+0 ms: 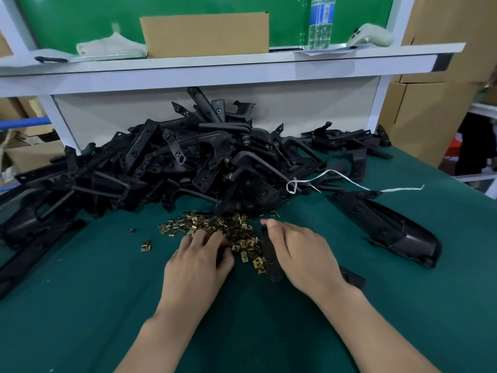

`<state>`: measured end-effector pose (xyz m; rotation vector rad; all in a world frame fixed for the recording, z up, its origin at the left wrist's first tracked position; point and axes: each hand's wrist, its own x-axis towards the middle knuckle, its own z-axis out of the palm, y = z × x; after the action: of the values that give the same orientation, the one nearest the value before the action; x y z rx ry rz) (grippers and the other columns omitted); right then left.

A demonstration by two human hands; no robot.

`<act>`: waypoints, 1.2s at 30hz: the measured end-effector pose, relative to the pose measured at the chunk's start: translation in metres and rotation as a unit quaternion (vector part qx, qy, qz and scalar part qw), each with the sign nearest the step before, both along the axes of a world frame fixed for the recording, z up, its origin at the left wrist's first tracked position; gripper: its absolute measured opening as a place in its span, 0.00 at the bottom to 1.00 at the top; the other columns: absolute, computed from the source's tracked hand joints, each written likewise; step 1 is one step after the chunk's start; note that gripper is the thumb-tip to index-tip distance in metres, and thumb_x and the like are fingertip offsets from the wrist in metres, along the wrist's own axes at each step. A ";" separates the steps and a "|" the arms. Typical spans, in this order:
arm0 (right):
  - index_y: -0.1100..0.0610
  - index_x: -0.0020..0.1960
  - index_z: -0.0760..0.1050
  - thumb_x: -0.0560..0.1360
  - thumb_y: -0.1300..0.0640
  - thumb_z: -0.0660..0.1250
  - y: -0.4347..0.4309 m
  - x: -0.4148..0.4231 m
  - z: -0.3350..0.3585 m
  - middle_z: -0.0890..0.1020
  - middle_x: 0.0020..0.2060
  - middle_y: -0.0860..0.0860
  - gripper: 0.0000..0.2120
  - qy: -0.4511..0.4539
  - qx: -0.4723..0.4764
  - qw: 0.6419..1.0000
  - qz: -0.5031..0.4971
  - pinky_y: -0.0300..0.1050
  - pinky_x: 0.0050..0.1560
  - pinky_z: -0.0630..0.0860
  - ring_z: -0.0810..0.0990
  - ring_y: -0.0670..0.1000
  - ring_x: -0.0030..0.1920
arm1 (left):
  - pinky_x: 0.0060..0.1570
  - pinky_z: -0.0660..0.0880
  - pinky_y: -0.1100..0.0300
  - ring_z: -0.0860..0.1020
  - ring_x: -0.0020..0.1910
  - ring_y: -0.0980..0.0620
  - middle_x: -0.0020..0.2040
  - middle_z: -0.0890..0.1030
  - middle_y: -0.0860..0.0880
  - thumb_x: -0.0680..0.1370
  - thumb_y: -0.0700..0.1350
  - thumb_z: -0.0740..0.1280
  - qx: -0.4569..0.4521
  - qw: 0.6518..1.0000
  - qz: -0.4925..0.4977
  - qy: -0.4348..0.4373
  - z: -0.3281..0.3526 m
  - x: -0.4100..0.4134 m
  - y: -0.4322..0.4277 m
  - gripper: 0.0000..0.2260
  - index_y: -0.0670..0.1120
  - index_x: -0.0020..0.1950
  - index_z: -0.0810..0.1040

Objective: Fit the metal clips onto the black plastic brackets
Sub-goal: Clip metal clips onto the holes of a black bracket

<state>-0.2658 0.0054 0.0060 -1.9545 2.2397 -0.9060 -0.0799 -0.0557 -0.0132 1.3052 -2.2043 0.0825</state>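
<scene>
Left hand: the left hand (199, 262) is reaching into the near edge of the metal clips (239, 232), its fingers (201, 238) bending down among them; whether they are pinching a clip cannot be told, since the fingertips are hiding in the pile.

Right hand: the right hand (298, 254) is gripping a narrow black plastic bracket (270, 261), curling round it, with the thumb lying along its far end.

Clips: they are lying loose on the green table (80, 305), between the two hands and the heap of brackets (174, 162) at the far side; a stray clip (145, 246) is sitting apart to the left.

Risk of a double pick: the clips are lying tangled, so two are likely to be coming up together, or one the wrong way round for the bracket's edge.

Risk of scatter: fingers raking through the pile may be pushing more clips out across the table, towards its left edge.

Risk of a slide: the heap is leaning right over the far side of the clips, and a nudge may be sending brackets down onto them.

Risk of a snag: the white string (349, 181) is trailing from the heap on the right and may be catching whatever bracket is being pulled out.
</scene>
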 end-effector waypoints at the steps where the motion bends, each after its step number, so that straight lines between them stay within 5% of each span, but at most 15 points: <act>1: 0.47 0.60 0.79 0.80 0.37 0.35 0.003 0.001 0.000 0.85 0.53 0.47 0.36 0.013 -0.001 1.000 0.005 0.51 0.49 0.79 0.82 0.50 0.51 | 0.32 0.73 0.54 0.77 0.44 0.46 0.44 0.78 0.51 0.75 0.49 0.73 0.005 1.000 0.007 0.002 0.001 0.001 -0.001 0.06 0.49 0.49 0.81; 6: 0.45 0.58 0.80 0.78 0.31 0.36 0.009 -0.001 -0.003 0.83 0.49 0.43 0.37 -0.030 0.014 0.998 0.050 0.45 0.49 0.77 0.80 0.45 0.50 | 0.38 0.73 0.54 0.74 0.48 0.49 0.46 0.76 0.53 0.78 0.53 0.67 0.033 0.999 0.030 0.009 0.003 0.008 -0.004 0.07 0.50 0.51 0.78; 9: 0.42 0.57 0.80 0.79 0.33 0.44 0.002 -0.008 -0.003 0.80 0.51 0.35 0.28 -0.123 0.048 0.989 0.063 0.36 0.51 0.73 0.78 0.38 0.53 | 0.42 0.75 0.51 0.75 0.45 0.46 0.43 0.77 0.51 0.78 0.49 0.69 0.018 1.000 0.021 0.014 0.004 0.008 -0.002 0.06 0.47 0.47 0.78; 12: 0.37 0.58 0.81 0.82 0.40 0.54 -0.004 -0.019 0.002 0.81 0.53 0.31 0.16 -0.274 0.098 0.953 0.084 0.36 0.57 0.72 0.77 0.36 0.57 | 0.47 0.73 0.48 0.74 0.43 0.44 0.40 0.77 0.50 0.78 0.48 0.69 0.011 0.999 0.033 0.011 0.003 0.009 -0.003 0.06 0.46 0.45 0.78; 14: 0.38 0.59 0.82 0.83 0.43 0.58 -0.004 -0.029 0.007 0.81 0.53 0.29 0.14 -0.355 0.122 0.919 0.122 0.25 0.54 0.70 0.77 0.32 0.58 | 0.48 0.72 0.48 0.74 0.43 0.45 0.40 0.78 0.52 0.79 0.48 0.68 0.012 0.999 0.038 0.008 0.003 0.009 -0.003 0.06 0.47 0.45 0.78; 17: 0.37 0.61 0.80 0.81 0.42 0.61 -0.001 -0.042 0.013 0.79 0.55 0.26 0.13 -0.361 0.129 0.908 0.169 0.17 0.52 0.64 0.73 0.25 0.59 | 0.48 0.71 0.48 0.74 0.43 0.46 0.40 0.78 0.53 0.79 0.48 0.68 0.009 0.999 0.030 0.011 0.003 0.008 -0.002 0.05 0.47 0.45 0.77; 32: 0.41 0.54 0.84 0.76 0.37 0.66 0.006 -0.050 0.013 0.84 0.53 0.36 0.13 -0.328 0.109 0.922 0.177 0.27 0.58 0.71 0.79 0.35 0.58 | 0.50 0.70 0.50 0.74 0.42 0.46 0.41 0.78 0.53 0.83 0.49 0.57 0.019 1.000 -0.007 0.009 0.006 0.007 0.000 0.13 0.45 0.49 0.77; 36: 0.43 0.51 0.85 0.79 0.37 0.61 0.007 -0.048 0.010 0.86 0.43 0.40 0.16 -0.359 0.108 0.917 0.135 0.35 0.49 0.77 0.82 0.39 0.46 | 0.51 0.70 0.50 0.74 0.43 0.47 0.42 0.78 0.54 0.86 0.49 0.55 0.014 1.000 -0.021 0.009 0.003 0.008 -0.001 0.15 0.46 0.48 0.77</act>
<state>-0.3141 0.0124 0.0162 -1.4488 1.5338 -1.0544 -0.0722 -0.0571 -0.0099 1.2692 -2.2224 0.0246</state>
